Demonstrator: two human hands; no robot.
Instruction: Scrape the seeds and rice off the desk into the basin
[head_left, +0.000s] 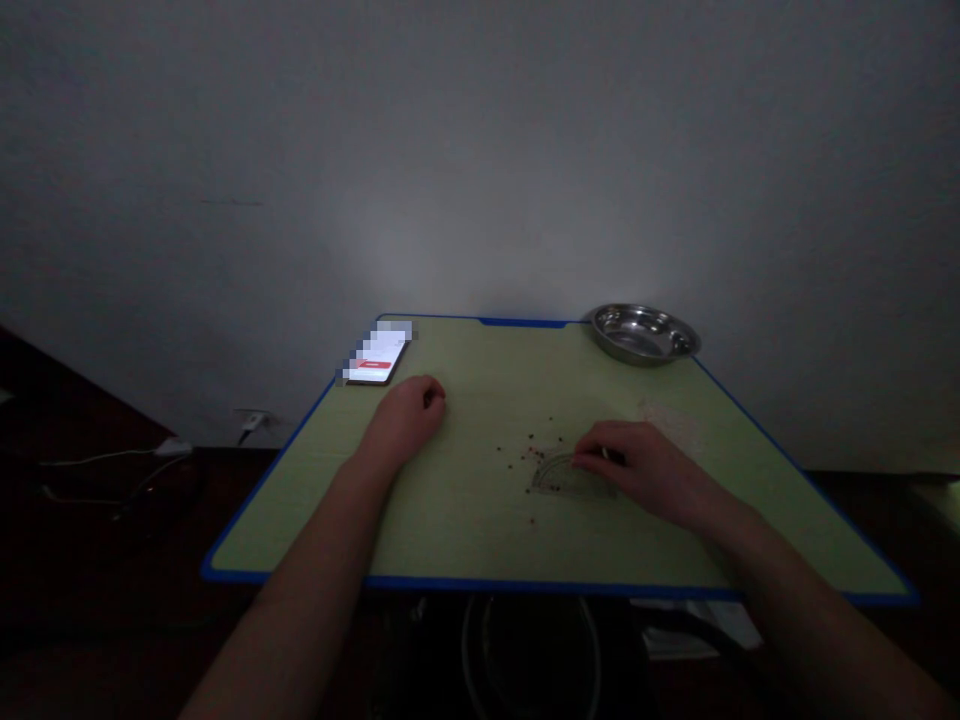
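Note:
My left hand (pixel 411 408) rests on the green tabletop, its fingers curled into a loose fist; I see nothing in it. Small dark and reddish bead-like bits (pixel 534 455) lie scattered on the table between my hands. Beside them is a half-round protractor shape (pixel 577 480); I cannot tell whether it is a loose clear one or printed on the surface. My right hand (pixel 619 460) is over its upper right part, thumb and fingertips pinched together. Whatever the pinch holds, if anything, is too small or hidden to name.
A shiny steel bowl (pixel 645 335) stands at the table's back right corner. At the back left lies a lit phone (pixel 381 355). A faint pale patch (pixel 671 425) shows beyond my right hand. The blue-edged table (pixel 465 545) meets a wall; cables (pixel 120 455) lie at left.

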